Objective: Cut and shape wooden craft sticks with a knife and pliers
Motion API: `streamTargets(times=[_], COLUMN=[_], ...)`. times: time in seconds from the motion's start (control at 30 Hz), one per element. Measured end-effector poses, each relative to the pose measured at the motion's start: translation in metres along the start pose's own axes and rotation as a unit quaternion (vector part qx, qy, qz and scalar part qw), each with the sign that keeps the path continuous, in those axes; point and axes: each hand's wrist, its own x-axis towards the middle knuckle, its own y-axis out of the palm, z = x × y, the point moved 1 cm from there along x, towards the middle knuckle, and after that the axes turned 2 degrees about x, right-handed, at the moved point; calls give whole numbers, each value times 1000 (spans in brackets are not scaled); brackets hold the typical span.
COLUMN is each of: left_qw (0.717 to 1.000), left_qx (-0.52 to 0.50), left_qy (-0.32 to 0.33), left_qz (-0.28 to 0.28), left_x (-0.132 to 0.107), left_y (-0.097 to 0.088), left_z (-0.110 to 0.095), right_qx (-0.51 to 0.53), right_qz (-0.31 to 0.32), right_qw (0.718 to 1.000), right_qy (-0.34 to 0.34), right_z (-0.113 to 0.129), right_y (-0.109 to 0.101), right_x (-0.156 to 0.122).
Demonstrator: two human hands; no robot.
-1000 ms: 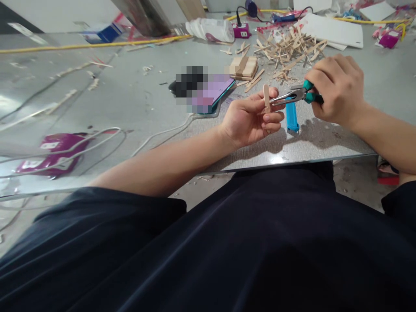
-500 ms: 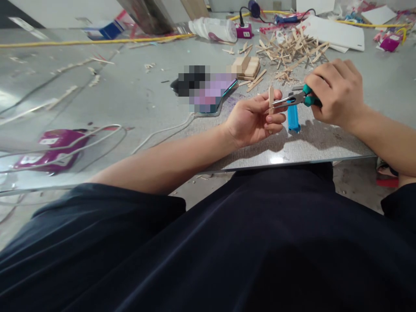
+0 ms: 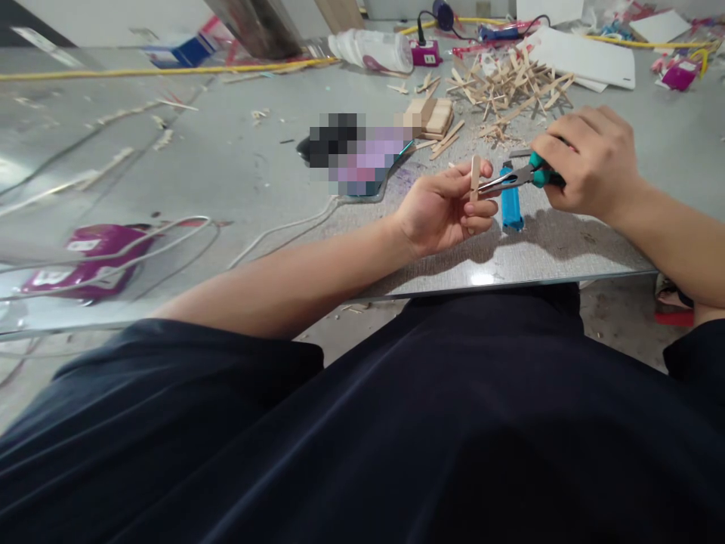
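Between the fingers of my left hand (image 3: 445, 208), a flat wooden craft stick (image 3: 475, 175) is held roughly upright above the table's near edge. My right hand (image 3: 592, 159) is closed around the teal handles of a pair of needle-nose pliers (image 3: 518, 177). The pliers' long jaws point left and their tips meet the edge of the stick, close to my left fingers. Whether the tips grip the wood I cannot tell. Just beneath the pliers lies a blue plastic utility knife (image 3: 511, 205), partly hidden by them.
A heap of wooden sticks (image 3: 515, 83) lies at the back, with a stack of sticks (image 3: 435, 117) nearer. Left of my hands are a phone (image 3: 362, 162) and its white cable (image 3: 283, 233). A clear bottle (image 3: 374, 51) lies behind; purple power adapters (image 3: 94, 257) sit far left.
The craft stick and the plier tips have shifted very slightly to the right. Both hands keep nearly the same place and hold.
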Motion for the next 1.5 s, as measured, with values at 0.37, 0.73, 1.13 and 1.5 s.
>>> streamTargets(times=[0.37, 0.73, 1.13, 1.5], left_qw=[1000, 998, 1000, 1000], left_qx=[-4, -47, -12, 7], left_qy=[6, -30, -7, 12], left_qz=[5, -6, -11, -1], left_x=[2, -2, 0, -1], left_y=[-2, 3, 0, 2], left_z=[2, -1, 2, 0], right_qx=[-72, -32, -65, -28], right_qz=[-46, 22, -10, -18], right_qw=[996, 999, 998, 998], right_qy=[-15, 9, -12, 52], right_z=[-2, 5, 2, -1], right_y=[7, -1, 9, 8], right_x=[0, 0, -2, -1])
